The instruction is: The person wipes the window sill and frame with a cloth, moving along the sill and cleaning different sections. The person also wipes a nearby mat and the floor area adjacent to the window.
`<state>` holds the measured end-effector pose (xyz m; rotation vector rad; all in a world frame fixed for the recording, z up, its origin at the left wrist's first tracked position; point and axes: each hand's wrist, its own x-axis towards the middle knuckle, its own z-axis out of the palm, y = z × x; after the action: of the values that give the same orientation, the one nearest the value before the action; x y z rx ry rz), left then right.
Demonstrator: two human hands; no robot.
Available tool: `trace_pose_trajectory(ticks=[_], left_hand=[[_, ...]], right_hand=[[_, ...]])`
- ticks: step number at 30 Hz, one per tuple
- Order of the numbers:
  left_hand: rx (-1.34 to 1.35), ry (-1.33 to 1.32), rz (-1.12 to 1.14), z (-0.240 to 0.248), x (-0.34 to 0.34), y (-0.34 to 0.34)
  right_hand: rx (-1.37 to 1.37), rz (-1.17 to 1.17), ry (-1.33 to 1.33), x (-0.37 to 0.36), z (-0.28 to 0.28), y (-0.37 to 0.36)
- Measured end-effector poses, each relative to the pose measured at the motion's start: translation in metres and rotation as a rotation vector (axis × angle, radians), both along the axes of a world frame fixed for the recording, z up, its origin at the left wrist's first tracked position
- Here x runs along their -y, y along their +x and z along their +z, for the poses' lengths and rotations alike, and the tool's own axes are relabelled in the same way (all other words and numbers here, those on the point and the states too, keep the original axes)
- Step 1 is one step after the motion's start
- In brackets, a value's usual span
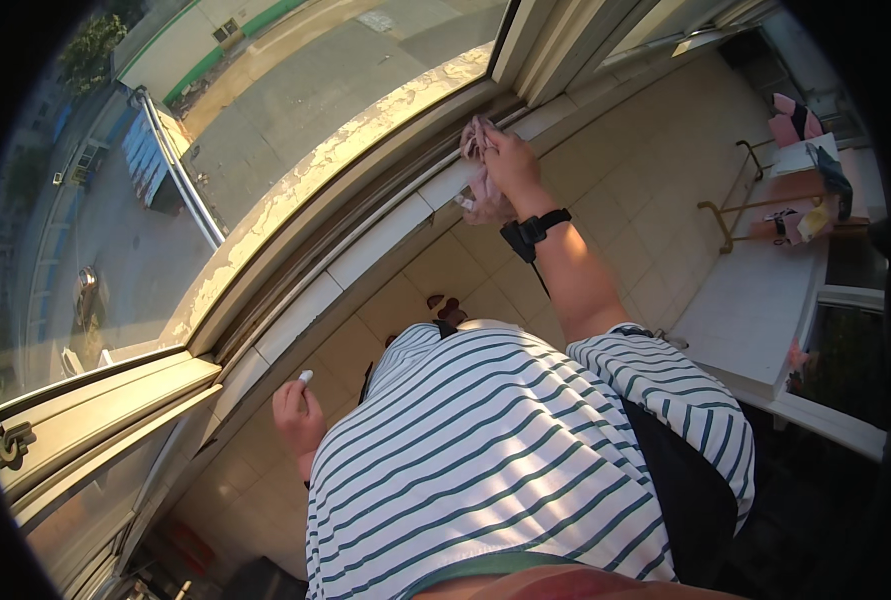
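Note:
My right hand (513, 165) is closed on a crumpled pinkish-grey cloth (485, 200). The cloth bunches above the fingers against the window track (445, 160), and its lower part hangs over the tiled sill edge. A black band with a small dark box (533, 232) circles my right wrist. Lower on the left, my left hand (297, 412) is beside my body, near the sill, with its fingers curled. A small white thing (306, 377) shows at one fingertip; whether it is held or wrapped round the finger is unclear.
The sliding window stands open on the left, with a pale frame (115, 410) and a latch (12, 445). White tiles (350, 262) line the sill. To the right are a white table (735, 310) and a rack with clothes (805, 190). Beige floor tiles (605, 210) lie below.

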<state>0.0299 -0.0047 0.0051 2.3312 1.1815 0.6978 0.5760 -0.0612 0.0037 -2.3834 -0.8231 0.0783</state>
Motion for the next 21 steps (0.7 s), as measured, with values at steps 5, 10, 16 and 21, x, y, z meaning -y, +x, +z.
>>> trace_pose_trajectory(ticks=[5,10,16,21], left_hand=[[-0.054,-0.052,0.000,0.015,0.002,0.011],[-0.056,0.005,0.064,0.015,-0.004,0.008],[-0.040,0.002,0.089,0.005,0.007,-0.006],[0.022,0.045,0.077,-0.003,0.003,0.001]], right_hand=[[-0.088,0.160,0.285,0.026,-0.012,-0.038],[-0.196,-0.291,0.399,0.040,-0.022,0.052],[-0.018,-0.189,-0.210,0.013,-0.029,0.079],[-0.051,0.029,-0.307,-0.002,-0.004,-0.012]])
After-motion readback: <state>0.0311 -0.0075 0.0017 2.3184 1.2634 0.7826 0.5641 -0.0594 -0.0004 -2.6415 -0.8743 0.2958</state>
